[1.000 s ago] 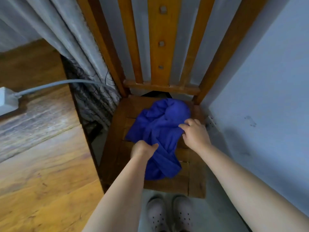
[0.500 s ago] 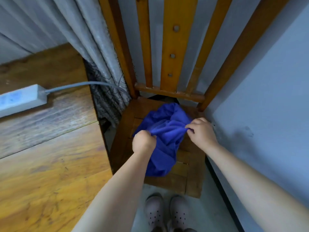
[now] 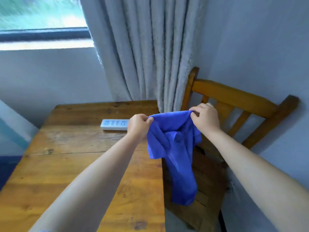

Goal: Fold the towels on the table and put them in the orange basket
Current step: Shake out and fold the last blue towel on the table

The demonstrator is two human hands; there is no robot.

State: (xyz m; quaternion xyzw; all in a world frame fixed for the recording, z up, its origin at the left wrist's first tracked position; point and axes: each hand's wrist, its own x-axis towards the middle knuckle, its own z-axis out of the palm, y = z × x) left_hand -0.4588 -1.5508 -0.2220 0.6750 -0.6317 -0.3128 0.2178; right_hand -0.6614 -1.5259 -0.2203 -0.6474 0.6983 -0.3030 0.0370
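Now, from the head camera, we hold a blue towel [image 3: 173, 148] up in the air by its top edge. Our left hand [image 3: 138, 126] pinches the left corner with curled fingers, and our right hand [image 3: 204, 118] grips the right corner the same way, so the top edge stretches between them with a slight sag. Below that edge the cloth hangs bunched and twisted, and its lowest end dangles in front of the seat of a wooden chair [image 3: 234, 97]; we cannot tell whether it touches the seat. The chair stands just beside the right edge of a wooden table [image 3: 75, 148], with its slatted back against the pale wall. On the table, behind our left hand, lies a white power strip [image 3: 115, 124], partly hidden by that hand. A grey curtain [image 3: 147, 47] hangs behind the table's far right corner, and a window [image 3: 41, 19] shows at the upper left, blurred.
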